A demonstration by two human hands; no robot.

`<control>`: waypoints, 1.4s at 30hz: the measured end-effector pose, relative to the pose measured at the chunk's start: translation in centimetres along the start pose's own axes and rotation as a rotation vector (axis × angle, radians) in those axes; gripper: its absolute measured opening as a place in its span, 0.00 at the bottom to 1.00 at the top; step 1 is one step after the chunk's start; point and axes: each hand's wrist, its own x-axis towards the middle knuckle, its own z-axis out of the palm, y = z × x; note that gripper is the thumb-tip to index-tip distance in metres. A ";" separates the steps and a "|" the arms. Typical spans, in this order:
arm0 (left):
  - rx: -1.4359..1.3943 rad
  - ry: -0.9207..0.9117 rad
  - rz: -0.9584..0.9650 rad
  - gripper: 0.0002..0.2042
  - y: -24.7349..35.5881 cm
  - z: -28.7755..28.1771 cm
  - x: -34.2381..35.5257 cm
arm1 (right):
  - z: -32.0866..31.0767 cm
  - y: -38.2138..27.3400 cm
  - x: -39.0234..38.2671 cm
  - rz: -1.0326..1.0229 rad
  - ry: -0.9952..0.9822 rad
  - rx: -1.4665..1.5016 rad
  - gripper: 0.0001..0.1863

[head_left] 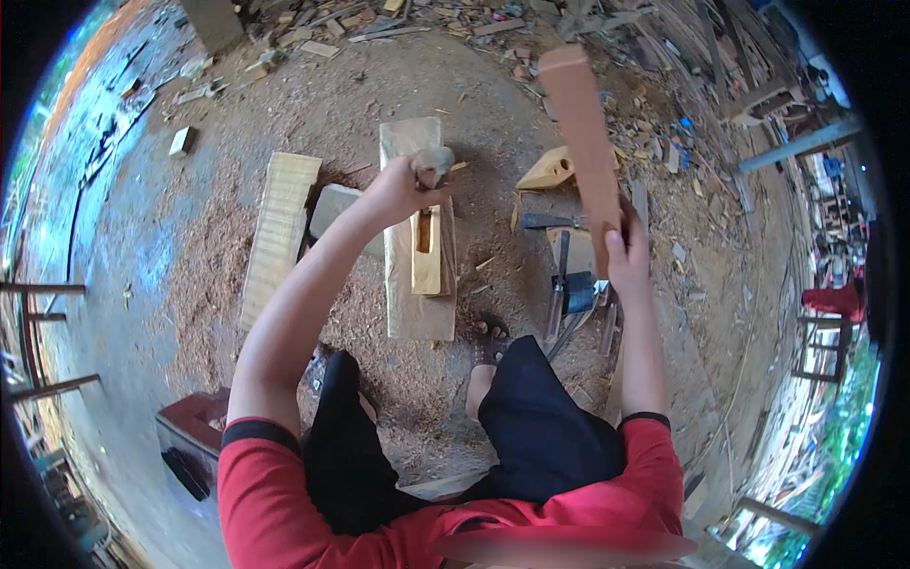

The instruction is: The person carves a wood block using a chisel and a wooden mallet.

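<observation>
Red shirt (374, 545) at six o'clock; grey lump (436, 164) gripped in left hand (406, 192) near twelve; board (582, 142) grasped one-ended in right hand (629, 258), hence liable to tip.

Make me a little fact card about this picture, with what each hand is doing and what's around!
Left hand: at the far end of the slotted wooden block, by a grey rounded lump; exact grip unclear
Right hand: holding a long reddish-brown board near its closer end
Under the block: a pale board
To the left: another pale board
To the right: a pointed wooden block and a dark tool
Ground: scattered wood shavings
</observation>
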 end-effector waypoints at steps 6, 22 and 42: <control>-0.925 0.121 -0.220 0.10 -0.7 0.9 0.1 | 1.0 -5.7 -0.1 -0.099 -0.490 -0.257 0.39; -0.070 -0.024 -0.097 0.16 1.7 -1.3 -0.7 | 1.3 -4.0 -0.4 0.039 -0.333 -0.171 0.32; -0.256 0.067 -0.067 0.07 0.4 -0.2 0.1 | 2.9 17.4 -6.8 0.654 -0.102 -0.876 0.33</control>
